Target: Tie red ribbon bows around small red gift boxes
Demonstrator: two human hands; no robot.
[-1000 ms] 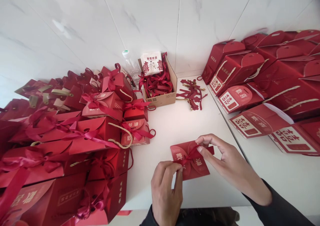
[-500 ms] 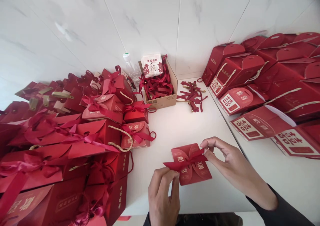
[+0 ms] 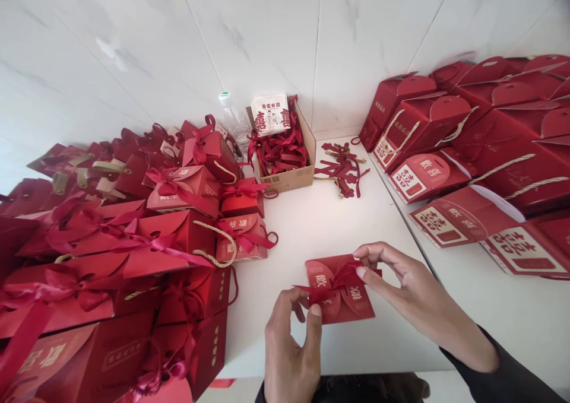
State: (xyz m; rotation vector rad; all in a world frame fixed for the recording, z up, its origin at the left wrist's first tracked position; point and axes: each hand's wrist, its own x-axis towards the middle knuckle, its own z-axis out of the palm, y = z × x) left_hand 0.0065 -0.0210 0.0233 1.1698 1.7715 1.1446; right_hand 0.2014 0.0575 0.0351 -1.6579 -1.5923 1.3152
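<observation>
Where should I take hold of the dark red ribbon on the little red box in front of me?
Pinch the dark red satin ribbon at its two free ends, one from each side: it crosses the small red paper box, tails pointing at the left hand and right hand.

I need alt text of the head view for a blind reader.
The left hand and right hand pinch a red ribbon on a small red box on a white table; red gift boxes are piled at both sides.
</observation>
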